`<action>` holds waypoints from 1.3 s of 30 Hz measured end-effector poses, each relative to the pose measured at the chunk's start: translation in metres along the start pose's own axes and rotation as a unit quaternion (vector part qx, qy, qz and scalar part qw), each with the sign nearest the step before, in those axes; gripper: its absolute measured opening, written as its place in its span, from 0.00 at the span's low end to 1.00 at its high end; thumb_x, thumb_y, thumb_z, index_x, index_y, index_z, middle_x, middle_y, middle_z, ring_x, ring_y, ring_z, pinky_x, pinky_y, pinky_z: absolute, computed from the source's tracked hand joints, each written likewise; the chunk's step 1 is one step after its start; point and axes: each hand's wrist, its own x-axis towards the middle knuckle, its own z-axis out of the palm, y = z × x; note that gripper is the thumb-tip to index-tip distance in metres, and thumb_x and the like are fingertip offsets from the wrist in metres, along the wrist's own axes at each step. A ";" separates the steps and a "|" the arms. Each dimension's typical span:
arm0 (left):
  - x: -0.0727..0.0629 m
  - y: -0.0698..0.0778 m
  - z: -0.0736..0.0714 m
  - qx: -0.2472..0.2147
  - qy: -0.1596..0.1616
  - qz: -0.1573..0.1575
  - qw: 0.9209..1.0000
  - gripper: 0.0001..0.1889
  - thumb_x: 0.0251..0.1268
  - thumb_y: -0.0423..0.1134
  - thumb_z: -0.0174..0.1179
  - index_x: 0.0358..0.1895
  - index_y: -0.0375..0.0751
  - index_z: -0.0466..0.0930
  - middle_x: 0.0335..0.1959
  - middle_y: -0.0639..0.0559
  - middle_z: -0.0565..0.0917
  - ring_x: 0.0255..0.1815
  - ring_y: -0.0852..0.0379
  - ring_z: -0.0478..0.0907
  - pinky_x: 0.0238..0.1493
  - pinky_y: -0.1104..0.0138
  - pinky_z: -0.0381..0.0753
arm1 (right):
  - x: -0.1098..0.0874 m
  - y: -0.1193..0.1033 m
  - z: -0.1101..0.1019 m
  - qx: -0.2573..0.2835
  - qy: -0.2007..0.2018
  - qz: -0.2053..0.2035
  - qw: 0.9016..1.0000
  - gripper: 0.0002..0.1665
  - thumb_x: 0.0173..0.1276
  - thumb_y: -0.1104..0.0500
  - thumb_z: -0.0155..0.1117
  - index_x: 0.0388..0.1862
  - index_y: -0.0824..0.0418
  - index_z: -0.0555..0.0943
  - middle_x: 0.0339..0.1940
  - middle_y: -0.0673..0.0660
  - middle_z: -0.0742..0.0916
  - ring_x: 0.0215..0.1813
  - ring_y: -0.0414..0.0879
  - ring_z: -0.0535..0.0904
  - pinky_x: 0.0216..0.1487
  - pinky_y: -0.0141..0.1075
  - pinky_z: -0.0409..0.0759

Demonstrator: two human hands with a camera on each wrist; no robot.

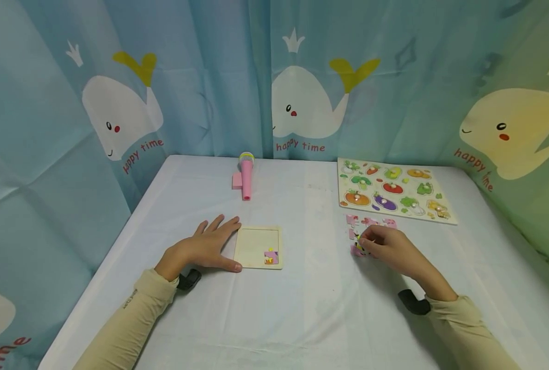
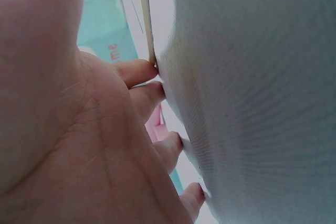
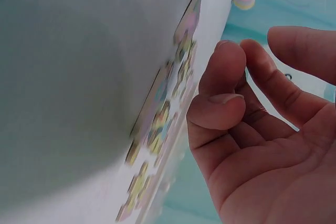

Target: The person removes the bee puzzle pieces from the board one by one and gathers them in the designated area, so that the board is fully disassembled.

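Observation:
My left hand [image 1: 209, 244] lies spread at the left side of a square wooden puzzle tray [image 1: 256, 244], thumb and fingers touching its edge. In the tray's lower right corner sits a pink puzzle piece [image 1: 271, 257] with yellow on it. To the right, my right hand [image 1: 390, 246] hovers with bent fingers over a group of loose puzzle pieces [image 1: 352, 220], partly covering them. The right wrist view shows these flat pieces [image 3: 157, 98] on the cloth, with the fingertips [image 3: 215, 111] apart from them. Nothing shows between the thumb and fingers.
A pink toy microphone [image 1: 247, 180] lies at the back, beside a small pink block [image 1: 237, 181]. A vegetable peg puzzle board [image 1: 394, 189] lies at the back right, just behind the loose pieces. A whale-print curtain [image 1: 237, 77] hangs round the white-covered table [image 1: 302, 308].

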 end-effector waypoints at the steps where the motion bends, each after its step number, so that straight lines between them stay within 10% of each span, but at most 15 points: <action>1: 0.000 0.000 0.000 -0.002 0.000 0.001 1.000 0.59 0.60 0.63 0.75 0.86 0.36 0.54 0.89 0.42 0.50 0.88 0.33 0.36 0.81 0.34 0.35 | 0.001 -0.001 0.001 0.006 -0.002 -0.005 1.000 0.08 0.81 0.59 0.66 0.44 0.64 0.86 0.31 0.52 0.83 0.35 0.46 0.76 0.32 0.34 0.75; 39: 0.001 -0.003 0.001 0.000 0.001 -0.001 1.000 0.60 0.60 0.63 0.76 0.86 0.36 0.53 0.89 0.41 0.50 0.88 0.34 0.36 0.81 0.34 0.35 | 0.036 -0.053 0.052 0.026 -0.049 -0.107 0.993 0.03 0.78 0.62 0.68 0.41 0.61 0.86 0.29 0.48 0.83 0.34 0.45 0.78 0.34 0.35 0.76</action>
